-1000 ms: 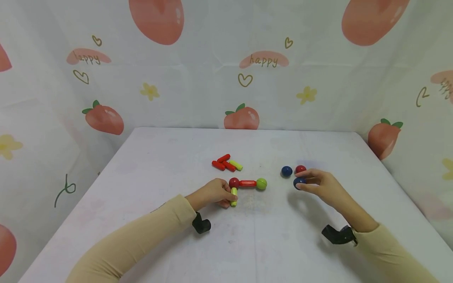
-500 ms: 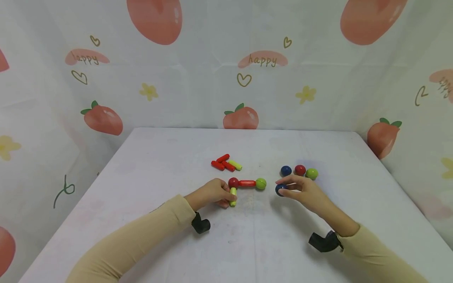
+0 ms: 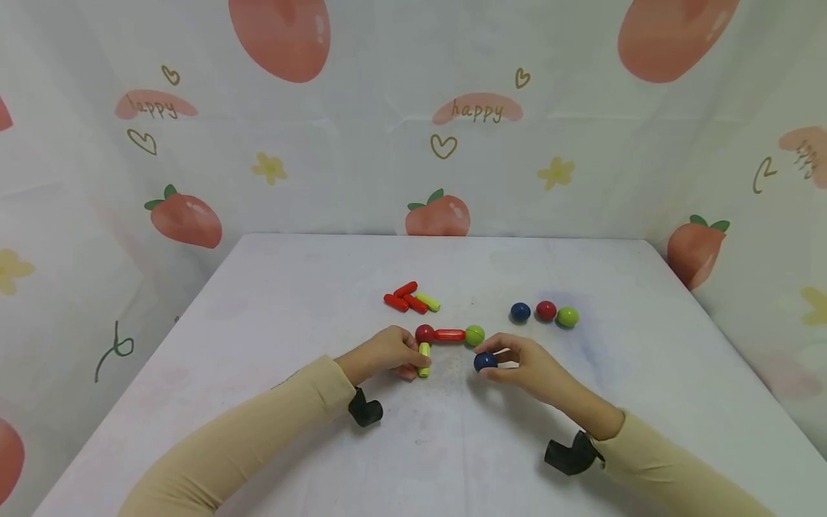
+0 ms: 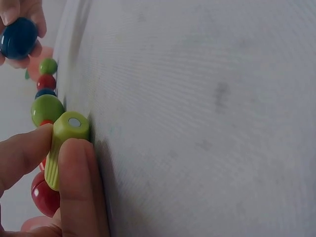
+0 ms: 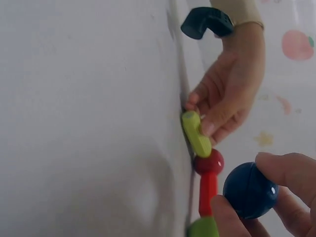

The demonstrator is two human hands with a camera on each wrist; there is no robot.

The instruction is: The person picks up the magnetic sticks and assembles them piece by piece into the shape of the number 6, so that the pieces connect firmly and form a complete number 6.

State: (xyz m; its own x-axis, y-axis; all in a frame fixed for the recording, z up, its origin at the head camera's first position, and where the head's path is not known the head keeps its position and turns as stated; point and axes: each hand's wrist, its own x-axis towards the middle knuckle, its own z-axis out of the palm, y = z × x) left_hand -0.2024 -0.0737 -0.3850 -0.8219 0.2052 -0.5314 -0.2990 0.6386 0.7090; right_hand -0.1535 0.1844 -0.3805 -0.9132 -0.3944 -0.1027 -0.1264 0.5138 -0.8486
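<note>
The right hand (image 3: 526,366) pinches a glossy dark-blue ball (image 3: 485,361), held up just off the white bench (image 3: 297,294). The left hand (image 3: 393,352) pinches a ribbed yellow-green rod (image 3: 424,350) whose far end meets a shiny red ball (image 3: 424,334); from there a red rod (image 3: 449,335) runs to a grooved green ball (image 3: 474,334). The dark-blue ball has just come leftward, away from the loose balls (image 3: 545,310), while the left hand has stayed put; I judge that this brings it within easy reach of the rod's free end. Beyond lies a heap of loose rods (image 3: 405,289). The grooved green ball leaves little room beside the right hand; nearer the person there's plenty, and the bench's far and side edges are well away.
</note>
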